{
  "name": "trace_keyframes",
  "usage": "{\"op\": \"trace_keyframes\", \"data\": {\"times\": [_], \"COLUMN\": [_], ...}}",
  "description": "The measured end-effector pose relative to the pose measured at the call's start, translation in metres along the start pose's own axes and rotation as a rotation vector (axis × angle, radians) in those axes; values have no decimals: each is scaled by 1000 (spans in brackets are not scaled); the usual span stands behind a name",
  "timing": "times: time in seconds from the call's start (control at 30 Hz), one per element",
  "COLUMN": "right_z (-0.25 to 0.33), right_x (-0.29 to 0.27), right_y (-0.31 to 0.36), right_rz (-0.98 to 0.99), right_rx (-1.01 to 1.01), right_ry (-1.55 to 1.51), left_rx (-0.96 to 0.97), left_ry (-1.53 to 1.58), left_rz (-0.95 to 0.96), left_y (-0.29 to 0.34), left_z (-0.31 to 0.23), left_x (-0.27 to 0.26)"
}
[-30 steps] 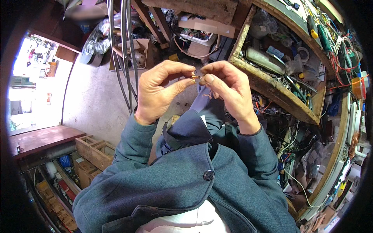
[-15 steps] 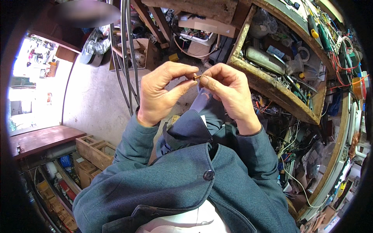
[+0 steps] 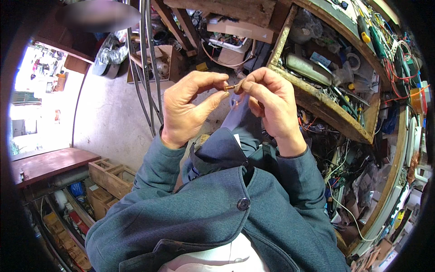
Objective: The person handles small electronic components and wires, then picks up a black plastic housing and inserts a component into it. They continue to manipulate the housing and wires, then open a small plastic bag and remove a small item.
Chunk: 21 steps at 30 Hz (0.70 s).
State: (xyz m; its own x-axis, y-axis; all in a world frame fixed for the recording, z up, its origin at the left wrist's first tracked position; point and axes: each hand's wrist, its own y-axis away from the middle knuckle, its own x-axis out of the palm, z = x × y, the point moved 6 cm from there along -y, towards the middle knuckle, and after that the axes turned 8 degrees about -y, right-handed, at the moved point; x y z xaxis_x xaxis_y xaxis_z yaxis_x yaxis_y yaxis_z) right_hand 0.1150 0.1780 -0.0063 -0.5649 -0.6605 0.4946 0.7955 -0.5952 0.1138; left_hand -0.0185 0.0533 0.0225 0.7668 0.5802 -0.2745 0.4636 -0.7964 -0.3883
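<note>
Cables (image 3: 144,45) hang left, a drawer (image 3: 327,107) right (fingers (image 3: 209,78) of both hands (image 3: 180,109) (image 3: 282,109) pinching a brassy piece (image 3: 230,87)).

The thin piece (image 3: 230,87) looks metallic, the jacket (image 3: 190,208) matt cloth, the drawer (image 3: 324,104) rough wood.

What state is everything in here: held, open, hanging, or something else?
Left hand: thumb and forefinger pinched on the small brass-coloured part
Right hand: fingertips pinching the part's other end
Small brass-coloured part: held between both hands
Wooden drawer: open, filled with clutter
Black cables: hanging loosely
Wooden crate: open-topped
</note>
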Motion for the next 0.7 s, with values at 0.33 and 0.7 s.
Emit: {"op": "trace_keyframes", "data": {"times": [0.33,0.7], "right_z": [4,5], "right_x": [12,7], "right_y": [4,5], "right_rz": [38,10], "right_rx": [-145,-161], "right_ry": [237,234], "left_rx": [-52,-52], "left_ry": [40,37], "left_rz": [45,25], "left_y": [-1,-1], "left_z": [0,-2], "left_x": [3,2]}}
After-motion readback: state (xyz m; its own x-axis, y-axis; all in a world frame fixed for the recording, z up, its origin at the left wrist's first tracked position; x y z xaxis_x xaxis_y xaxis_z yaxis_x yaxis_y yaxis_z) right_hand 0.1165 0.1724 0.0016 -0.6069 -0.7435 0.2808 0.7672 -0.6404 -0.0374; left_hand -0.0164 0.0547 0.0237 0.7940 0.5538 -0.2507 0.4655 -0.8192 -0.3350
